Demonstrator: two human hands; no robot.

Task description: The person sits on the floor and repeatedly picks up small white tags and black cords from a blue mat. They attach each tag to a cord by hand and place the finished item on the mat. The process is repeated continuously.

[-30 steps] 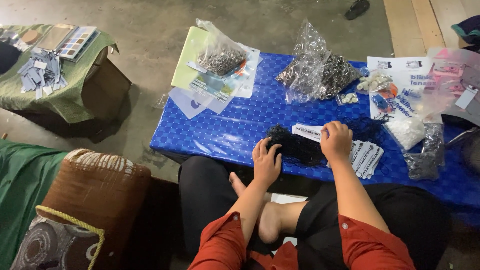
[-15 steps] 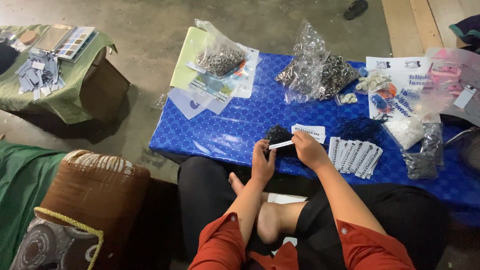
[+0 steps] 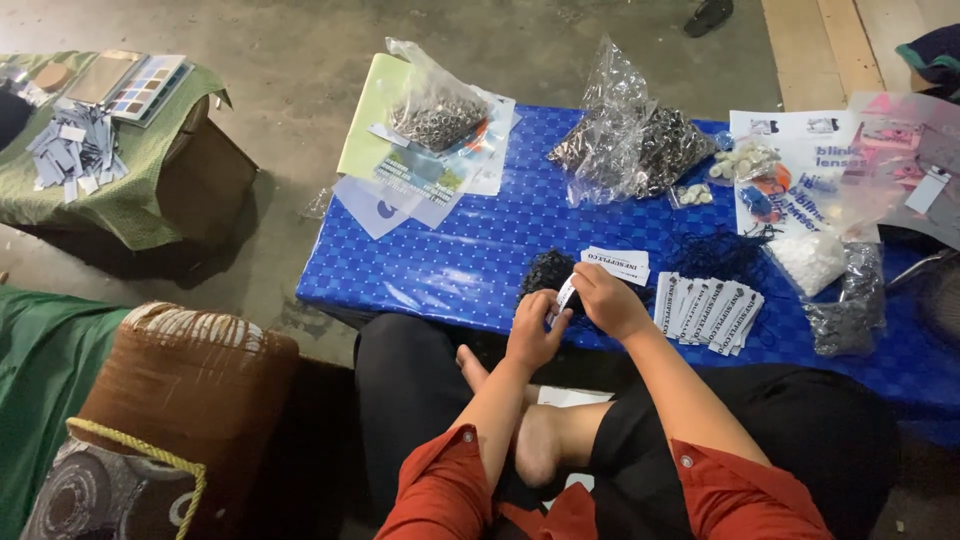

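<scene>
Both hands, left hand (image 3: 535,333) and right hand (image 3: 607,300), have fingers closed, pinching one white tag (image 3: 565,296), black cord pile (image 3: 547,272) at eleven o'clock.

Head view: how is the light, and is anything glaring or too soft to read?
Head view: glare glints on the clear plastic bags and blue tablecloth; the lower left is dim; both hands, left and right, holding a small white tag, look slightly soft.

Glossy blue plastic tablecloth (image 3: 480,250); crinkly clear plastic bags (image 3: 620,140); matt white paper tags (image 3: 710,312); rough concrete floor (image 3: 290,60).
</scene>
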